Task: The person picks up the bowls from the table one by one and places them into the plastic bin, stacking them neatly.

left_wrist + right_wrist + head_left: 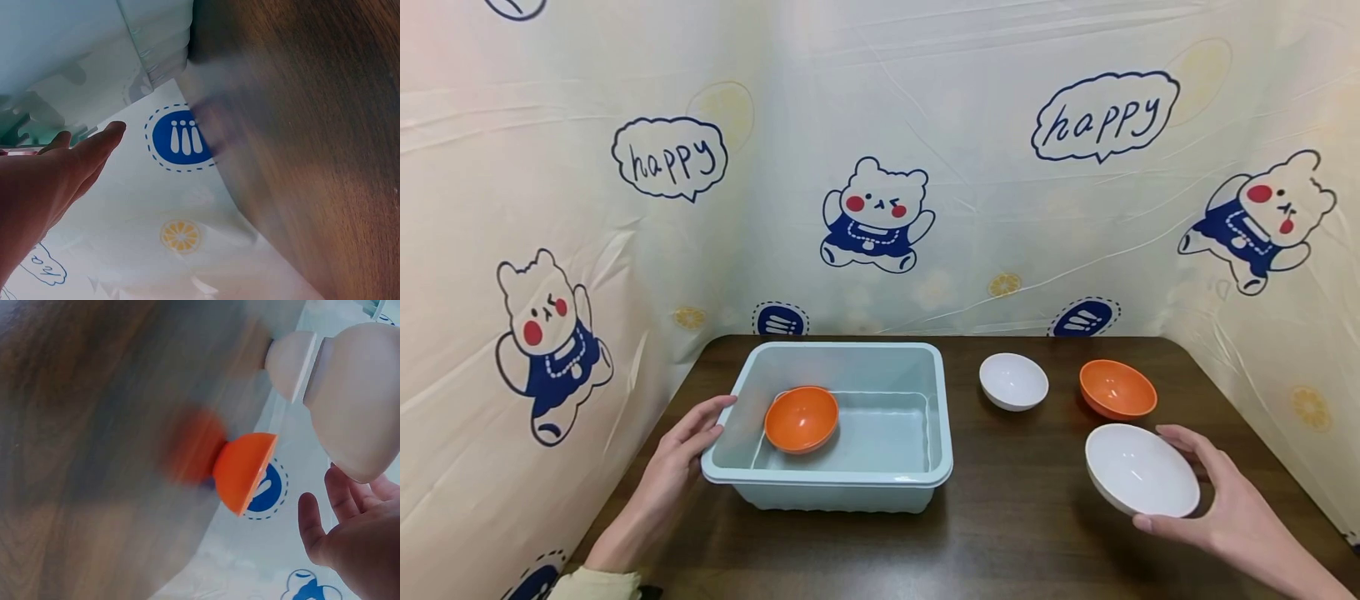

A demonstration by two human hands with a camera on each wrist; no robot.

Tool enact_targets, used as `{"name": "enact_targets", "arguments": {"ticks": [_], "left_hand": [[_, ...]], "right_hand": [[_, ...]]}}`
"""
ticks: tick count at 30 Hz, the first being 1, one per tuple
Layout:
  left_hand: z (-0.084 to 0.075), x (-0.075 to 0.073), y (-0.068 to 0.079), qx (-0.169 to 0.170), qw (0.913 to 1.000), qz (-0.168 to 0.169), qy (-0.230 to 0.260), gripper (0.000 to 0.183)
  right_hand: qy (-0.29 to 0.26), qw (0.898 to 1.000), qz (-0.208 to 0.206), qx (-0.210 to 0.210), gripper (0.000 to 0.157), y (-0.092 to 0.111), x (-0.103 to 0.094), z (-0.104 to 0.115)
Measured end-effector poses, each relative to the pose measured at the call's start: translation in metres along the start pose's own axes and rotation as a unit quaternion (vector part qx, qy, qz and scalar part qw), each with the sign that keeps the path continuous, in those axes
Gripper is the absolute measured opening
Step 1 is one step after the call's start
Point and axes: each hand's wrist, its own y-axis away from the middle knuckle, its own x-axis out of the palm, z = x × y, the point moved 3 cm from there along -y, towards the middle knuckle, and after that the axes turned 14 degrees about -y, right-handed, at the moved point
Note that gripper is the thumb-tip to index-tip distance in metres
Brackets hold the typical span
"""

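My right hand (1232, 500) grips a large white bowl (1142, 471) at its right side, thumb at the near edge and fingers at the far edge. The bowl is held over the right part of the table, and its pale outer side (359, 400) fills the upper right of the right wrist view. At the left, my left hand (681, 454) touches the left rim of a light blue plastic basin (835, 478) with its fingers extended. Inside the basin, toward its left wall, sits an orange bowl (801, 421).
Behind the held bowl, a second orange bowl (1117, 390) stands on the dark wooden table (992, 533). A smaller white bowl (1013, 382) stands between it and the basin. Patterned cloth (880, 100) hangs around the back and sides of the table.
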Motion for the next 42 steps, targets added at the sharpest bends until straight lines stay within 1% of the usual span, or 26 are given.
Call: {"name": "enact_targets", "arguments": {"ticks": [14,21,30,42], "left_hand": [[-0.001,-0.001,-0.001,0.008,1.0,0.0,0.005,0.048],[0.0,0.0,0.0,0.005,1.0,0.001,0.005,0.048],[0.0,-0.001,0.0,0.003,1.0,0.0,0.006,0.048],[0.002,0.0,0.0,0.001,1.0,0.002,0.006,0.048]], "right_hand": [[-0.006,1.0,-0.005,-0.018,0.108,-0.004,-0.002,0.016],[0.002,1.0,-0.001,-0.014,0.109,-0.006,-0.001,0.023],[-0.017,0.999,-0.001,-0.036,0.109,-0.011,-0.001,0.033],[-0.028,0.998,0.001,-0.047,0.109,-0.014,-0.001,0.041]]}}
